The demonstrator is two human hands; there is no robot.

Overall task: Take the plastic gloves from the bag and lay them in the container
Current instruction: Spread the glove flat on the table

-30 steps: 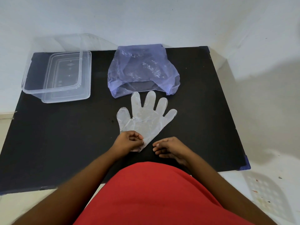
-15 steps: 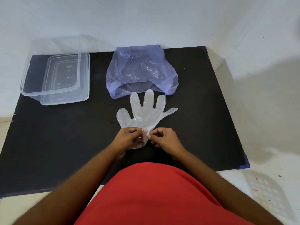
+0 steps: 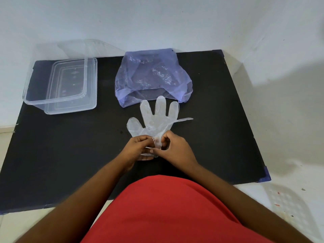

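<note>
A clear plastic glove [image 3: 156, 118] lies flat on the black table [image 3: 70, 146], fingers pointing away from me toward the bag. My left hand [image 3: 138, 148] and my right hand [image 3: 177, 148] both pinch its cuff end, which is bunched between my fingers. The glove's little finger is pulled thin and sideways to the right. Just beyond the fingertips sits the blue see-through plastic bag [image 3: 152, 78], mouth open toward me, with crinkled clear plastic inside. The clear plastic container [image 3: 54, 79] stands at the far left of the table, open and with nothing in it.
The container's clear lid [image 3: 73, 106] lies partly under or beside it on its right. A white wall runs behind the table. White floor lies to the right, past the table's edge. My red shirt fills the bottom of the view.
My right hand came in from the right and took hold of the glove's cuff beside my left hand. The cuff has bunched up and the little finger has stretched thin.
</note>
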